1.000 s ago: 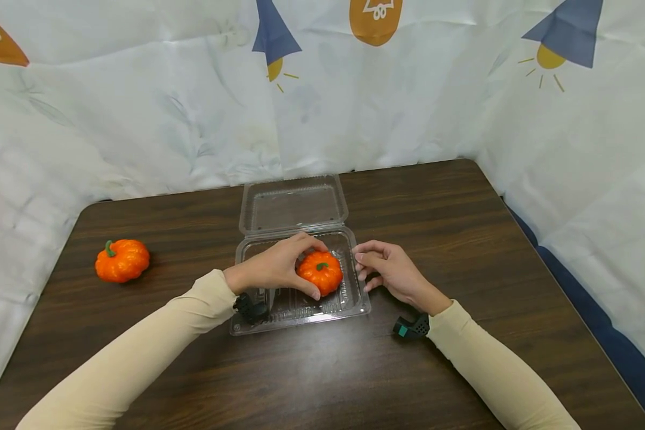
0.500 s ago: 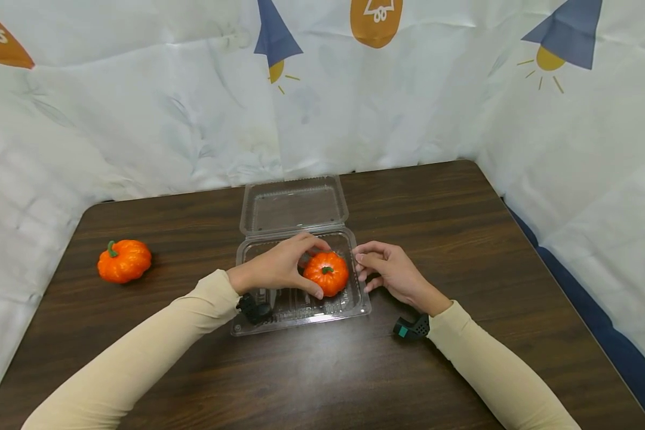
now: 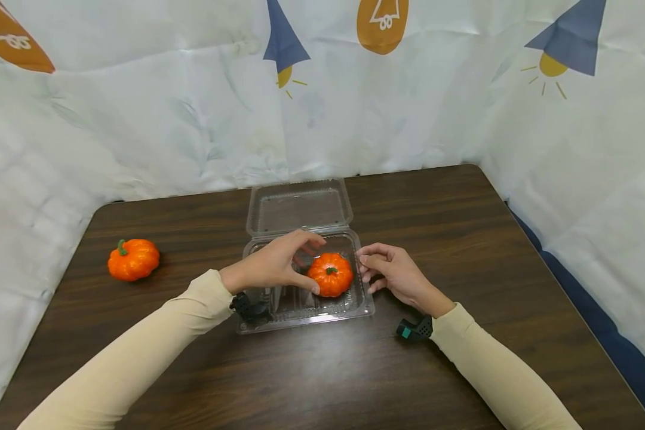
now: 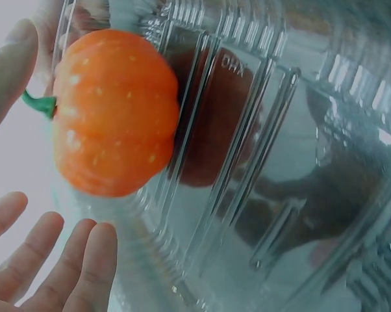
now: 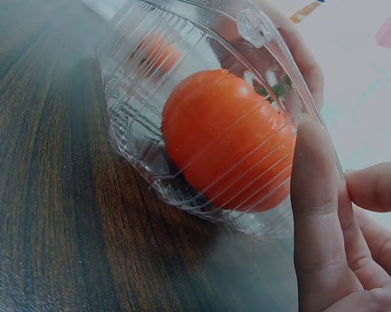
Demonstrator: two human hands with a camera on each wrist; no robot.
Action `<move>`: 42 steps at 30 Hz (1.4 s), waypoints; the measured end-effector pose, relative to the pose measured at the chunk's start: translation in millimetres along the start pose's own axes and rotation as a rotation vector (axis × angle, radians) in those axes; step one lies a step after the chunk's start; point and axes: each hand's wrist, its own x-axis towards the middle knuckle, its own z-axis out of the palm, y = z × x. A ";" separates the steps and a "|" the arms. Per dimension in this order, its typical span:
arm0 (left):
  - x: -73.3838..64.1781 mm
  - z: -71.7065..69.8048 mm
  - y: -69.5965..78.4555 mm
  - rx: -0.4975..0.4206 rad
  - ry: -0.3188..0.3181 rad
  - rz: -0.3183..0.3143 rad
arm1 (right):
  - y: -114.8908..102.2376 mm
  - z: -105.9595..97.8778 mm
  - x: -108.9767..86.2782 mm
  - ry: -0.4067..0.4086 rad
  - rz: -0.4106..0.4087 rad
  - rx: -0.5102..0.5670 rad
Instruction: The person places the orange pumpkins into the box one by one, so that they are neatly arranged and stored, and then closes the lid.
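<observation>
An orange pumpkin (image 3: 331,276) sits stem up between the two sets of fingers, in the right part of a clear plastic box (image 3: 330,318). The left hand (image 3: 274,263) has its fingers and thumb spread wide just beside the pumpkin, holding nothing; the left wrist view shows gaps around it. The right hand (image 3: 395,275) pinches the box's right rim between thumb and fingers. The ribbed base reaches under the left palm, and the lid (image 3: 303,206) lies folded back beyond the left fingers. A second pumpkin (image 3: 134,260) rests well to the left of those fingers on the dark wood-grain desk (image 3: 435,221). The desk stretches widely rightward from the right fingers; its far edge runs just past the lid, below a white lamp-print cloth (image 3: 408,119).
</observation>
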 end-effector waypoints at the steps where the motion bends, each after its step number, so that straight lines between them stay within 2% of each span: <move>1: -1.8 -1.8 0.1 0.005 0.008 0.001 | 0.0 0.0 0.0 -0.001 0.000 0.000; 4: -7.3 -7.5 -0.1 0.023 0.035 0.006 | -0.1 -0.1 0.0 -0.005 0.000 0.001; 14: -26.9 -29.8 1.3 -0.027 0.094 0.030 | -0.6 0.3 -1.8 -0.009 -0.003 0.000; 18: -34.5 -37.9 0.0 -0.007 0.121 0.028 | -0.1 0.3 -2.1 -0.010 -0.006 0.002; 27: -52.5 -56.1 -2.7 0.018 0.173 -0.027 | 1.2 0.7 -2.1 -0.014 -0.009 -0.004; 42: -86.4 -79.0 -13.0 0.076 0.309 -0.114 | 0.9 1.6 -3.5 -0.004 -0.002 -0.019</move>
